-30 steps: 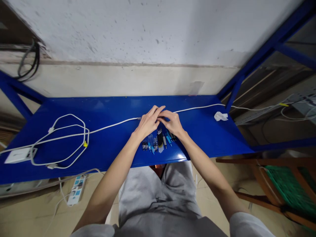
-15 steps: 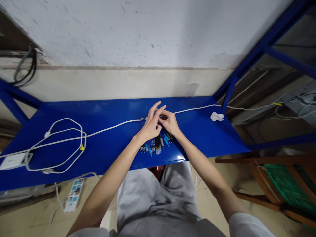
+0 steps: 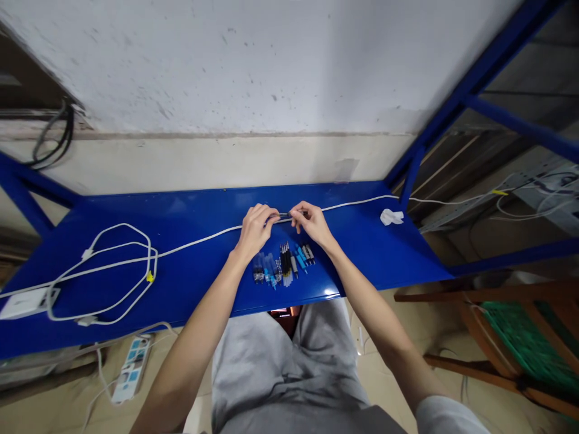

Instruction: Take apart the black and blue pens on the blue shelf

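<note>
Between my hands, just above the white cable, is a slim pen (image 3: 284, 215) with a clear barrel. My left hand (image 3: 257, 228) is closed on its left end, fingers and thumb pinched together. At its right end my right hand (image 3: 312, 221) pinches it too, hiding that tip. Nearer to me on the blue table lie pen parts in groups: clear barrels (image 3: 266, 269), dark refills (image 3: 286, 264), and blue and grey grip pieces (image 3: 304, 258).
A white cable (image 3: 203, 237) runs across the blue table (image 3: 194, 289), looped at the left beside a white adapter (image 3: 27, 302). Crumpled white tissue (image 3: 391, 217) lies at the right. A power strip (image 3: 132, 369) is on the floor; blue frame posts stand at both sides.
My left hand has moved left and down, its raised fingers now closed on the pen. The hands are apart, leaving the pen's middle and the pen parts in plain view.
</note>
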A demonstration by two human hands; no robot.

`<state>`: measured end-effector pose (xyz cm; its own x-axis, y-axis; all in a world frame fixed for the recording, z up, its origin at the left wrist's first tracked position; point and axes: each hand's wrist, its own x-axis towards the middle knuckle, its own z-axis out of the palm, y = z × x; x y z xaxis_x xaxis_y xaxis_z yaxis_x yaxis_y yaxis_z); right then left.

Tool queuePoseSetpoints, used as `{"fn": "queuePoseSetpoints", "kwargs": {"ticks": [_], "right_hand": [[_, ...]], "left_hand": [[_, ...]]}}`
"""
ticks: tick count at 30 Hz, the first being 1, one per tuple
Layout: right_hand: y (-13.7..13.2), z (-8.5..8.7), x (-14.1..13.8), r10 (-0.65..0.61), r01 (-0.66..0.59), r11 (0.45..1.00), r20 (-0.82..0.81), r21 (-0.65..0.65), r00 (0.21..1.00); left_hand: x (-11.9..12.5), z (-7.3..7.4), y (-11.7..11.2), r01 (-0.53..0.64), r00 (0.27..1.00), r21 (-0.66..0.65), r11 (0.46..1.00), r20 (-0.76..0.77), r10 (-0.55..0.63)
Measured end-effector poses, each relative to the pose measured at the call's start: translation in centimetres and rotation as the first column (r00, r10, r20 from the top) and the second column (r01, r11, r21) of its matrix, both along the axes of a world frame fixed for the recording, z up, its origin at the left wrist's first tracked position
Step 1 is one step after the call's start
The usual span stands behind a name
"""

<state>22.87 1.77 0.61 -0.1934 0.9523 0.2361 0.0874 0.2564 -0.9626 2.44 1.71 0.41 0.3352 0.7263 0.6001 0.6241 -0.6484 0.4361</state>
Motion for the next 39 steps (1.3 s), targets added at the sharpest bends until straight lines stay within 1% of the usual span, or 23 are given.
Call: {"fn": "queuePoseSetpoints", "kwargs": {"ticks": [3, 4, 8, 10, 12, 14, 16, 18, 20, 24, 26, 31, 33, 36, 38, 39], "right_hand": [[-0.2, 0.1, 0.0, -0.095, 0.095, 0.995, 0.071, 0.016, 0.993], [-0.2, 0.2, 0.0, -0.104, 0.102, 0.994, 0.069, 0.029, 0.992], [0.0, 0.4, -0.1, -0.024, 0.023, 0.998, 0.015, 0.061, 1.000], [0.1, 0.3, -0.1, -0.029, 0.028, 0.997, 0.014, 0.069, 0.999], [0.2, 0.2, -0.1, -0.061, 0.059, 0.997, 0.028, 0.058, 0.998], [0.0, 0.1, 0.0, -0.102, 0.099, 0.994, 0.076, 0.051, 0.992], [-0.3, 0.2, -0.1, -0.159, 0.148, 0.986, 0.166, 0.075, 0.973], [-0.6, 0.3, -0.1, -0.209, 0.186, 0.976, 0.247, 0.115, 0.946], [-0.7, 0.5, -0.2, -0.220, 0.189, 0.972, 0.257, 0.139, 0.941], [-0.4, 0.5, -0.2, -0.185, 0.169, 0.976, 0.119, 0.136, 0.976], [-0.1, 0.4, -0.2, -0.187, 0.176, 0.977, 0.092, 0.122, 0.978], [0.0, -0.1, 0.1, -0.230, 0.216, 0.973, 0.221, 0.083, 0.948], [0.0, -0.2, 0.3, -0.204, 0.198, 0.979, 0.219, 0.051, 0.954], [0.3, -0.2, 0.9, -0.085, 0.087, 0.996, 0.123, -0.016, 0.989], [0.5, -0.3, 1.3, -0.027, 0.029, 0.999, 0.087, -0.021, 0.996], [0.5, -0.4, 1.4, -0.014, 0.015, 1.000, 0.097, -0.008, 0.995]], "left_hand": [[0.3, 0.1, -0.2, 0.065, 0.996, -0.029, 0.997, 0.064, -0.064], [0.3, 0.1, -0.3, 0.083, 0.993, -0.045, 0.996, 0.087, -0.079], [0.1, -0.1, -0.2, 0.074, 0.987, -0.085, 0.994, 0.149, -0.061], [0.0, -0.3, 0.0, 0.062, 0.986, -0.076, 0.995, 0.156, -0.049], [-0.1, -0.4, 0.1, 0.067, 0.986, -0.060, 0.996, 0.158, -0.057], [-0.1, -0.4, 0.1, 0.073, 0.985, -0.043, 0.996, 0.161, -0.065], [0.0, -0.4, 0.1, 0.071, 0.984, -0.028, 0.997, 0.163, -0.066], [0.1, -0.2, 0.0, 0.062, 0.986, -0.012, 0.998, 0.154, -0.059], [0.1, 0.0, -0.1, 0.050, 0.990, -0.007, 0.999, 0.133, -0.048], [-0.1, 0.3, 0.0, -0.005, 0.999, -0.039, 0.999, 0.049, 0.007], [-0.2, 0.3, 0.0, -0.027, 1.000, -0.045, 0.999, 0.012, 0.027], [-0.2, 0.2, -0.1, -0.022, 1.000, -0.006, 1.000, -0.014, 0.022], [-0.1, 0.3, -0.1, -0.012, 0.999, 0.012, 1.000, -0.031, 0.012], [-0.1, 0.7, -0.2, 0.012, 0.999, 0.017, 1.000, -0.040, -0.012], [-0.4, 0.9, -0.4, 0.025, 0.998, 0.000, 1.000, -0.055, -0.025], [-0.6, 0.9, -0.6, 0.027, 0.997, -0.013, 1.000, -0.065, -0.028]]}}
